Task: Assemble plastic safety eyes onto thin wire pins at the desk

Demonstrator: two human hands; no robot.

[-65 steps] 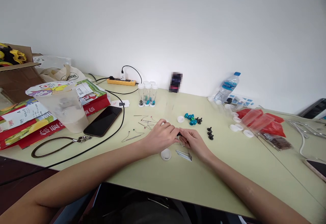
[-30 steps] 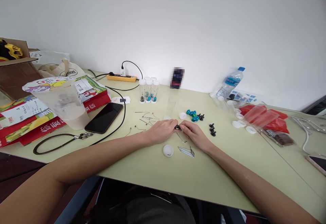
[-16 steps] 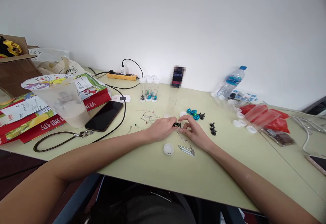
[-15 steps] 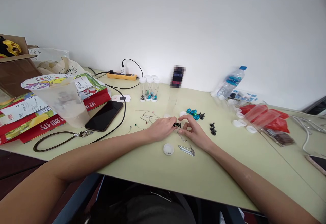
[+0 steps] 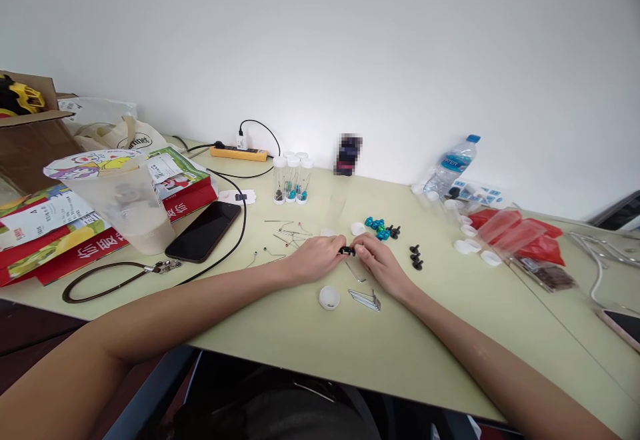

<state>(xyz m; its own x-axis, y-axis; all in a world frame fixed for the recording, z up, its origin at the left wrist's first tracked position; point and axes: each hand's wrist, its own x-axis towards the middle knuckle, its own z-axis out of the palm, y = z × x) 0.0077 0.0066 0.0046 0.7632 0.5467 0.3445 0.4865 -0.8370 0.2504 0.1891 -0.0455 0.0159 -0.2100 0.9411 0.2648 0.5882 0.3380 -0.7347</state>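
Observation:
My left hand is closed, pinching a small black part between thumb and fingers. From the other side my right hand is closed on the same part, its fingertips against the right end. The part's exact kind is too small to make out. Just below lies an L-shaped hex key, and nearer to me is a row of several hex keys. A round white cap with tiny bits inside sits beside them. Blue metal parts and black knob-like pieces lie beyond and right of my hands.
Thin wire-like pieces lie left of my hands. Clear tubes with white caps stand behind. A cup, a phone and red boxes occupy the left; a water bottle and red plastic the right.
My right hand's fingers, spread beside the black part before, have closed onto its right end. My left hand keeps its hold, and the view has shifted slightly.

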